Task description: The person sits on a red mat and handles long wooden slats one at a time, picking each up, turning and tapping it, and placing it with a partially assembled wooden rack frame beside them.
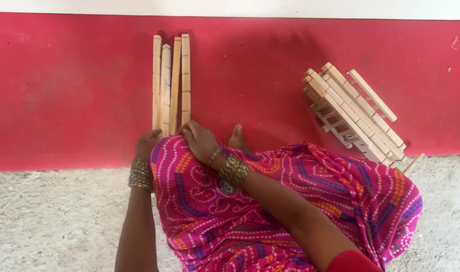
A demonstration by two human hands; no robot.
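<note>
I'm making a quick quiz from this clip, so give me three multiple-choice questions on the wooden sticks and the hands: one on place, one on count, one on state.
1. Where is the slatted wooden stack?
A. right of the sticks
B. left of the sticks
C. on the lap

2. How many long wooden sticks lie side by side?
A. two
B. four
C. seven

3. What are the hands doing?
A. lifted in the air
B. holding a cup
C. at the near ends of the sticks

Answers: 1 A, it lies to the right on the red floor. 2 B, four show. 3 C, left hand and right hand meet the near ends.
</note>
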